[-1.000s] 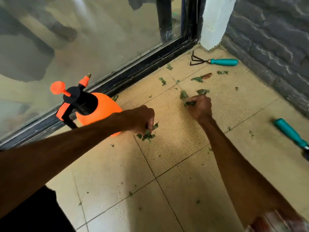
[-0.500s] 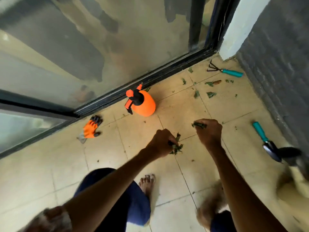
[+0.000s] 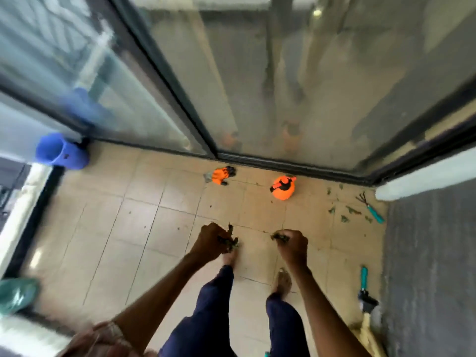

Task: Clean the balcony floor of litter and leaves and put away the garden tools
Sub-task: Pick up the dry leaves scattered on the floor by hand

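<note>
I stand upright over the beige tiled floor [image 3: 103,228]. My left hand [image 3: 212,243] grips a bunch of green leaves [image 3: 230,242]. My right hand [image 3: 292,244] holds a smaller clump of leaves [image 3: 278,237]. More loose leaves [image 3: 345,213] lie scattered near the far right corner. A teal-handled hand rake [image 3: 371,208] lies beside them by the wall. A teal-handled trowel [image 3: 364,288] lies at the right wall. An orange spray bottle [image 3: 282,188] and orange gloves [image 3: 220,175] sit by the glass door track.
Sliding glass doors [image 3: 257,86] close off the far side. A grey stone wall [image 3: 432,266] runs along the right. A blue pot [image 3: 60,152] sits at the far left corner, a green bag [image 3: 16,295] at the near left. My bare feet are below my hands.
I have risen from a crouch to standing, both hands lifting with their leaves. The view has pulled far back from the floor, bringing the gloves, blue pot and green bag into sight.
</note>
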